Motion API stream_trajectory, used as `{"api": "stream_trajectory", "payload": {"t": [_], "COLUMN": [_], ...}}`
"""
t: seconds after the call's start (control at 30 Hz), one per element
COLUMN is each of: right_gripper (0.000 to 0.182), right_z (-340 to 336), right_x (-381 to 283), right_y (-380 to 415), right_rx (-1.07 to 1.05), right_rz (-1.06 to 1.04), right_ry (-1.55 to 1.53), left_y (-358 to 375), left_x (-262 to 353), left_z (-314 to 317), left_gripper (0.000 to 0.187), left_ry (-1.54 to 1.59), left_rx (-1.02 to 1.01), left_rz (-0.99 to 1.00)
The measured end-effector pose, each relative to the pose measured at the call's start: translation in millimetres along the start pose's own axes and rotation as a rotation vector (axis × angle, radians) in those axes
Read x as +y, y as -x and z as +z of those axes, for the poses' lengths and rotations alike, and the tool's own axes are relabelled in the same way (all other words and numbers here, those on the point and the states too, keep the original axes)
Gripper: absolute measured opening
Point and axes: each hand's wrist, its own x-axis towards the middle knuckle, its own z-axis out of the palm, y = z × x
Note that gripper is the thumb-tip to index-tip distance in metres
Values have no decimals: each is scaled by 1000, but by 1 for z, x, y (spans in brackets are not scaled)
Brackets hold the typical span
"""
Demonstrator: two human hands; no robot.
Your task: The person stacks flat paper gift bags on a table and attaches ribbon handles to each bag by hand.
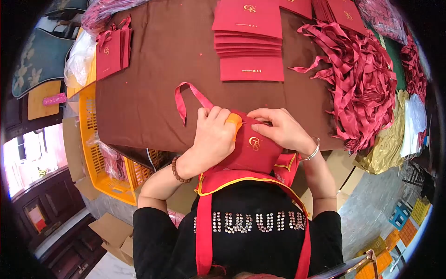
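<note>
A red gift bag point(257, 148) with a gold logo is held upright at the table's front edge, close to the body. My left hand point(214, 132) is closed at its upper left side, gripping an orange-handled tool point(234, 122) whose working end is hidden. A red ribbon point(194, 96) runs out from behind the left fingers and curls onto the cloth. My right hand point(281, 128) pinches the bag's top edge, thumb on the front face and fingers bent over the rim.
A stack of flat red bags point(251, 69) lies ahead. To the right is a large heap of red ribbons point(355, 88). Bags with ribbon handles point(113, 53) stand at the far left. A yellow crate point(88, 118) sits beside the brown-covered table point(153, 69).
</note>
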Motion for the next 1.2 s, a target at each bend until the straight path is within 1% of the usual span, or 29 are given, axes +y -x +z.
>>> {"api": "stream_trajectory", "payload": {"t": [0.13,0.3,0.37,0.4,0.47,0.5,0.53,0.57,0.6,0.67,0.73,0.8,0.87,1.0,1.07,1.2], "right_gripper": [31,29,29,29,30,30,30,30,30,34,34,35,35,36,32,33], "right_z": [4,4,4,4,6,5,3,2,2,1,0,0,3,3,6,10], "right_x": [-1,-7,-1,3,10,10,11,11,12,15,12,13,19,14,14,16], "right_y": [3,8,9,8,7,8,7,7,6,7,8,7,6,7,7,9], "right_rx": [34,46,0,-1,-32,-33,-78,-122,-121,-144,-156,-173,-162,-152,-104,-103], "right_rz": [-45,-53,-5,-5,-3,-2,62,128,130,150,184,213,199,203,141,94], "right_ry": [50,85,-48,-46,-252,-253,-367,-481,-482,-552,-568,-585,-600,-542,-435,-429], "left_y": [1,-2,1,3,3,3,3,2,2,3,7,6,8,7,4,4], "left_x": [3,13,12,10,4,2,0,-2,-4,-6,-7,-3,2,10,11,13], "left_z": [-1,-2,-4,-6,-9,-7,-7,-7,-7,-7,-5,-6,-9,-8,-8,-7], "left_gripper": [23,24,26,26,26,21,21,18,15,13,19,17,15,13,13,12], "left_ry": [-26,-69,-64,-64,38,62,62,138,215,225,235,234,12,26,16,5], "left_rx": [-49,-39,-36,-34,-65,-52,-51,16,82,95,123,153,110,51,62,45], "left_rz": [-17,-19,-2,-4,-63,-99,-101,-150,-197,-215,-146,-115,-44,-39,-35,-45]}}
